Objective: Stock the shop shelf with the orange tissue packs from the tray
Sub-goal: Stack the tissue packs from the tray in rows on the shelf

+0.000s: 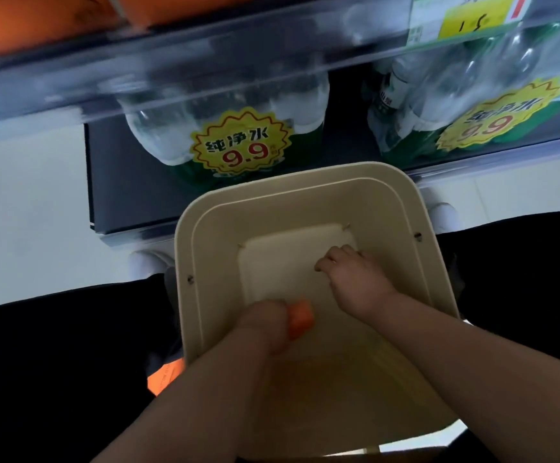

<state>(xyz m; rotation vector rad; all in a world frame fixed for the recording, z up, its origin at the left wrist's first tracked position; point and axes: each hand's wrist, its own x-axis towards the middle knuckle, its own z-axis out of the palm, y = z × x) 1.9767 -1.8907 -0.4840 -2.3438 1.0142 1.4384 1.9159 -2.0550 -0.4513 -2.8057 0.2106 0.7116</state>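
Left hand grips orange pack, visible end pointing right; right hand curled, empty.

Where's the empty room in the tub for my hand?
The tray floor is bare at its far left, between the wall and the right hand. Nearer, the left hand gripping an orange tissue pack crowds it. Water bottle packs stand close beyond the tray.

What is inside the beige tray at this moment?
Inside the tray, the left hand grips one orange tissue pack. The right hand is curled over the bottom; anything under it is hidden.
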